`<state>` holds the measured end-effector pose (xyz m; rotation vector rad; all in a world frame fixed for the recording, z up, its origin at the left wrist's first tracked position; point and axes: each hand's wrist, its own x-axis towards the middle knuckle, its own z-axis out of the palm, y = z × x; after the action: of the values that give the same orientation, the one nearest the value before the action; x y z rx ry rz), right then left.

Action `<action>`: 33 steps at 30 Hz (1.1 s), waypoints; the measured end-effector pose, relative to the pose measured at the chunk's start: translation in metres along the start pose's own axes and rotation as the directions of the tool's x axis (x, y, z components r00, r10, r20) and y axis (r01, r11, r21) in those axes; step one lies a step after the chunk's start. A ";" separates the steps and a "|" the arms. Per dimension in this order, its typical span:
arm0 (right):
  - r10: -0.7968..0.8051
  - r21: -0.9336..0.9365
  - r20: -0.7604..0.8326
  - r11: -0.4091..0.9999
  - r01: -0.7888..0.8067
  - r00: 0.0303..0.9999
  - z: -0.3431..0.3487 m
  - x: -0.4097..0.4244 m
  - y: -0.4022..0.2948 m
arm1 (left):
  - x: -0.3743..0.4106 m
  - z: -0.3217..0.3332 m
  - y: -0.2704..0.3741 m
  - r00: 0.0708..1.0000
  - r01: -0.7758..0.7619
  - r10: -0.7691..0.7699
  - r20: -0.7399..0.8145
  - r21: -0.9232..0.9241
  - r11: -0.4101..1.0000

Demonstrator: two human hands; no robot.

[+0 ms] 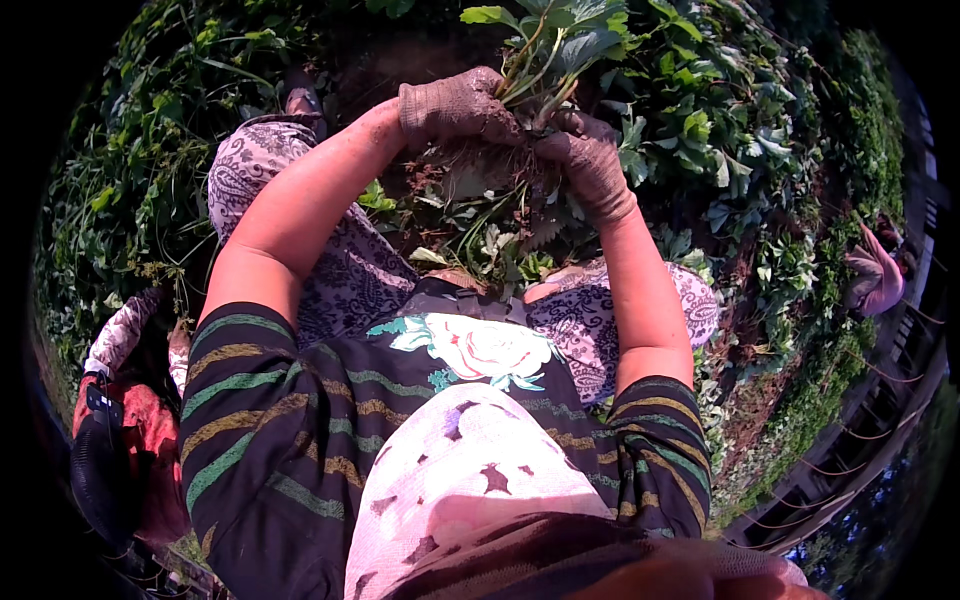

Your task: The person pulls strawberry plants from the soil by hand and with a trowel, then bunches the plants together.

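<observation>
A leafy green plant (pixel 559 45) with several stems and thin, dangling roots is held up between my two hands. My left hand (pixel 466 109), in a knitted glove caked with mud, closes around the base of the stems from the left. From the right, my right hand (pixel 586 157) in a similar muddy glove pinches the crown, its thumb against the roots (pixel 517 161). Some fingertips are hidden by the gloves and the roots. Loose leaves and pulled greenery (pixel 491 244) lie on the dark soil below my hands, between my legs.
Dense leafy plants (pixel 705 112) grow ahead and to the right, with more weedy growth (pixel 157 127) at left. A person in red (pixel 150 442) is close by on the left. Another person in pink (pixel 876 274) bends down at far right, near thin curved hoops (pixel 825 469).
</observation>
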<state>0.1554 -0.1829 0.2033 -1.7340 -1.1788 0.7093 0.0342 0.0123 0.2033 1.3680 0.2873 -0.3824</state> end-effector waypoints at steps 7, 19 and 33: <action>0.384 0.464 0.163 0.783 -0.414 0.909 -0.005 0.007 -0.002 | 0.002 0.000 0.002 0.999 0.008 -0.007 -0.033 0.021 1.000; 0.274 0.453 0.129 0.838 -0.302 0.953 -0.006 0.016 -0.020 | 0.003 0.004 0.009 0.988 -0.057 0.063 -0.138 0.050 0.997; 0.309 -0.281 -0.109 0.902 -0.327 0.945 0.020 0.029 0.042 | 0.025 0.014 0.007 0.960 0.072 0.102 -0.261 0.582 0.810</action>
<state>0.1667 -0.1549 0.1576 -2.2206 -1.0060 0.6892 0.0596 -0.0023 0.2018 2.0493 0.4128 -0.2682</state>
